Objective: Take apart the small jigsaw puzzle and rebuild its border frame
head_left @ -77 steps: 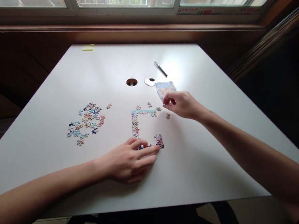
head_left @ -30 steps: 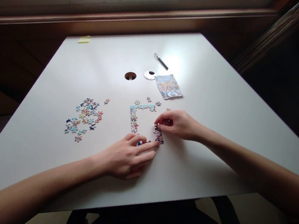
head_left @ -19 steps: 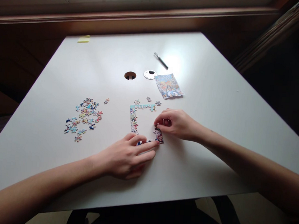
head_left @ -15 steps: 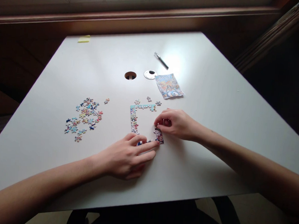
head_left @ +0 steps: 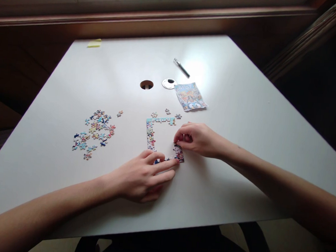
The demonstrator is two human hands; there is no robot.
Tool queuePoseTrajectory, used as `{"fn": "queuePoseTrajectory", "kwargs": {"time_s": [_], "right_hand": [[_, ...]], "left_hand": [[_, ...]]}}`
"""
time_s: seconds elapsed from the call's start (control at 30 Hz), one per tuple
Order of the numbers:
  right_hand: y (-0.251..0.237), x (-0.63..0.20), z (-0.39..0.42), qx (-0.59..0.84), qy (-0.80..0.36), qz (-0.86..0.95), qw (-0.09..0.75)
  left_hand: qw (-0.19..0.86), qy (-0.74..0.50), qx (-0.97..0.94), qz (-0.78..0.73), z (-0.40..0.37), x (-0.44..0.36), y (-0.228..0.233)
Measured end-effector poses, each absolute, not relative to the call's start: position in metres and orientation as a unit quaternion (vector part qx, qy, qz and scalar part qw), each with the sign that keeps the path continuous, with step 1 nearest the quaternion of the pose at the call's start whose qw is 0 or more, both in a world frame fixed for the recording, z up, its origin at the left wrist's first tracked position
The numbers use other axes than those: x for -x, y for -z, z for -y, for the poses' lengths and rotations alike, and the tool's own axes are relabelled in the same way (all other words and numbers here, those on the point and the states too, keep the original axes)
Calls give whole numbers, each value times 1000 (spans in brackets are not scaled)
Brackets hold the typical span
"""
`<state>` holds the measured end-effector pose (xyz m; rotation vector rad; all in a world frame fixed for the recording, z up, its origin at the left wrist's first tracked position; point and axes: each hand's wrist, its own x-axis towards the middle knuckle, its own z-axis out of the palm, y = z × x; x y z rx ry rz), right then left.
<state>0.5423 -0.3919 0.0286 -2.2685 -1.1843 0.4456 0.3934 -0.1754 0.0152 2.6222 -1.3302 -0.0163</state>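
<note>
Down on the white table, both hands work at a partly built jigsaw frame. The left hand lies flat with its fingers spread, the fingertips pressing on the frame's near edge and holding it against the tabletop. The right hand is curled, thumb and forefinger pressed together just above the corner cluster at the frame's near right end; a small piece seems to be pinched there, though it is too small to make out for certain. That corner cluster lies directly below the right fingertips and a little toward the person, touching or almost touching them, so the right hand is the nearer one to it; the left fingertips reach it only from the side.

So far the frame has a far strip running left to right and a longer left strip running toward the person. Its right side is still open between the far strip and the corner cluster, and the right hand sits across that gap.

Three stray pieces lie just beyond the far strip. A loose pile of pieces sits well apart to the left, a printed packet lies beyond the right hand, and a pen lies farther off.
</note>
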Motion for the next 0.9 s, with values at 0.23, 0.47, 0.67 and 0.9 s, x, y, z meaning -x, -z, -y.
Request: {"fn": "queuePoseTrajectory", "kwargs": {"time_s": [0.23, 0.47, 0.67, 0.9], "right_hand": [[-27, -541, 394, 839, -148, 448, 271], [-41, -544, 412, 824, -57, 455, 333], [-20, -532, 422, 772, -5, 547, 323], [-2, -535, 423, 739, 44, 612, 278]], "left_hand": [[98, 4, -889, 448, 175, -393, -15], [90, 4, -889, 450, 175, -393, -15], [96, 8, -887, 451, 175, -394, -17], [99, 7, -890, 444, 176, -394, -17]]}}
